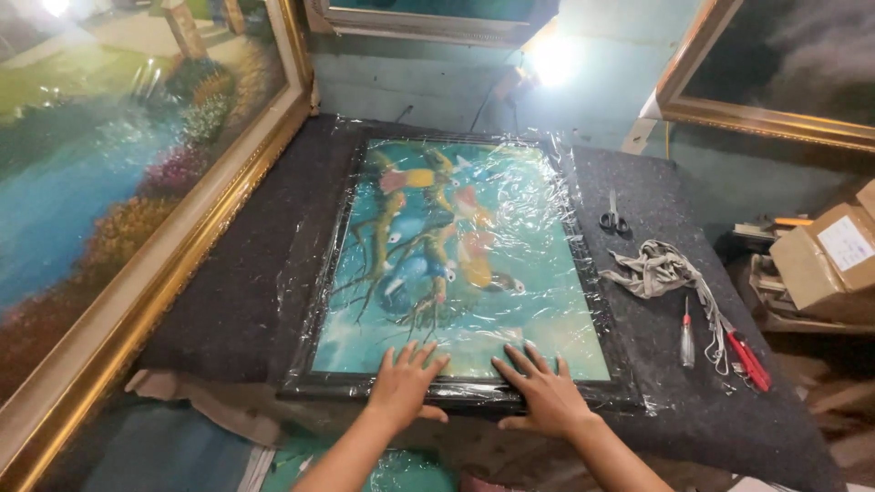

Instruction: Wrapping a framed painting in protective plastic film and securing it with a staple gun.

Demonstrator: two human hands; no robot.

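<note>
Centrally, a framed painting (460, 255) of colourful birds on branches lies flat on a dark felt-covered table (237, 273), wrapped in clear plastic film (556, 182) that wrinkles over its surface and spills past the dark frame. At the lower middle of the frame, the left hand (401, 387) rests palm down, fingers spread, on the near edge of the painting; it grips nothing. Just beside it, the right hand (547, 396) lies likewise flat and open on the same lower edge, fingers fanned toward the picture's centre. Right of the painting, on the felt, lie a pair of scissors (613, 219), a crumpled grey rag (656, 269), a small screwdriver (686, 342) and a red-handled tool (747, 360), all well apart from the hands. Along the left of the frame leans a large landscape painting in a gold frame (137, 301). Cardboard boxes (825, 260) stand at the right edge, and a bright lamp (551, 59) glares at upper centre.
</note>
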